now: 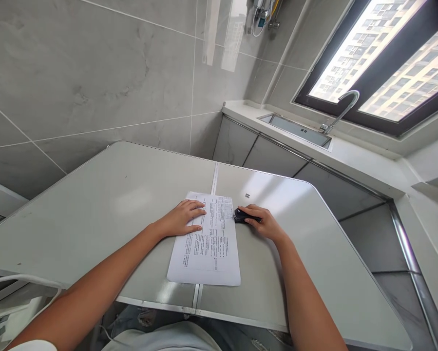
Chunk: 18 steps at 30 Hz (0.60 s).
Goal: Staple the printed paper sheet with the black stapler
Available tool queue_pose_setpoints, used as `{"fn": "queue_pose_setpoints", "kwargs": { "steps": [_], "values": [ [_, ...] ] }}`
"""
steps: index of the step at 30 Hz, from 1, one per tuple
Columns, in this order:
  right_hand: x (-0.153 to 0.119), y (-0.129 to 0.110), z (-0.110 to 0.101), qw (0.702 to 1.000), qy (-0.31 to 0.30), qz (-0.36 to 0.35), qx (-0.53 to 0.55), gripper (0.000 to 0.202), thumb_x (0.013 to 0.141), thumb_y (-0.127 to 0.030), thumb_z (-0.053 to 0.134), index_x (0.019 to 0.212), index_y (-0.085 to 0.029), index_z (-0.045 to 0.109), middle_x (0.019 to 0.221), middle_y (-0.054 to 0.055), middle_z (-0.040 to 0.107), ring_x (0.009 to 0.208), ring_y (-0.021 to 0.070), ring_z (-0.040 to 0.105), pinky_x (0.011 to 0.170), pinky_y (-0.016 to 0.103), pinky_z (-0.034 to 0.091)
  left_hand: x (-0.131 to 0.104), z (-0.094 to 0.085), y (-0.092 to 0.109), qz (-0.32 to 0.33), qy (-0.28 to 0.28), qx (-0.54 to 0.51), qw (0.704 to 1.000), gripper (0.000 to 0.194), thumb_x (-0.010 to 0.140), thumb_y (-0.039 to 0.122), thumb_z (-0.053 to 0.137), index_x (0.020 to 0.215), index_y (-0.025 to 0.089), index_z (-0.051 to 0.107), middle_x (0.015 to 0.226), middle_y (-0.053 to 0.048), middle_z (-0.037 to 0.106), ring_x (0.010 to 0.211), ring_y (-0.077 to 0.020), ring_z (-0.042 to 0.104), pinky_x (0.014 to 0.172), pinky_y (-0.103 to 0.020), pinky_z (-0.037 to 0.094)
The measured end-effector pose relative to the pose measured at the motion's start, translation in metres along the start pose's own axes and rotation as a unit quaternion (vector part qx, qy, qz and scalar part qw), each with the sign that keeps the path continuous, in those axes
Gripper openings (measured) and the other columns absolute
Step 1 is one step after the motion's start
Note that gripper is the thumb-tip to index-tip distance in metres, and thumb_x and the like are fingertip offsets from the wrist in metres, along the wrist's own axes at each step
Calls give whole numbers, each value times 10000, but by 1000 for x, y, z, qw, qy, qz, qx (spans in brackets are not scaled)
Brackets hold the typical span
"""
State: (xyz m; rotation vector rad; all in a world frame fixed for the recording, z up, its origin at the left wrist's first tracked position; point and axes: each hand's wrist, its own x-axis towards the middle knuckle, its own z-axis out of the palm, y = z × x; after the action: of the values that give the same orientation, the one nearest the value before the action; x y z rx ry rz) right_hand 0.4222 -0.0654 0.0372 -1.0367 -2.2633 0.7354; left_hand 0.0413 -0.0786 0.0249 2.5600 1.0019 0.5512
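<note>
A printed sheet of paper (211,258) lies on the folding table, turned sideways to me; whether more sheets lie under it I cannot tell. My left hand (182,218) rests flat on its left part, fingers spread. In my right hand (260,222) is a black stapler (242,214), gripped with the thumb below and the fingers on top. The stapler's front end meets the paper's right edge, near the upper corner. Part of its body is hidden by my fingers.
The pale table (94,204) has a metal seam down its middle. Two small dark strips, probably staples (247,195), lie beyond the stapler. A counter with a sink (299,130) and a faucet (341,112) stands at the back right under a window. A tiled wall (131,73) is behind.
</note>
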Motion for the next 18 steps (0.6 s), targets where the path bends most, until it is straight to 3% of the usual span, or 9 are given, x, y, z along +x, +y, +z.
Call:
{"fn": "queue_pose_setpoints", "kwargs": {
  "steps": [18],
  "values": [
    [1,-10,1,998,-22,16,-55,497,987,-226,524,1455,-371,607,1154,54,697,1025,241,653,954,447,554,-1,0,2,-10,6,-6,1000,493,889,474,738,1336,274,679,1480,-99,589,1387,-358,505,1194,-557,357]
  ]
}}
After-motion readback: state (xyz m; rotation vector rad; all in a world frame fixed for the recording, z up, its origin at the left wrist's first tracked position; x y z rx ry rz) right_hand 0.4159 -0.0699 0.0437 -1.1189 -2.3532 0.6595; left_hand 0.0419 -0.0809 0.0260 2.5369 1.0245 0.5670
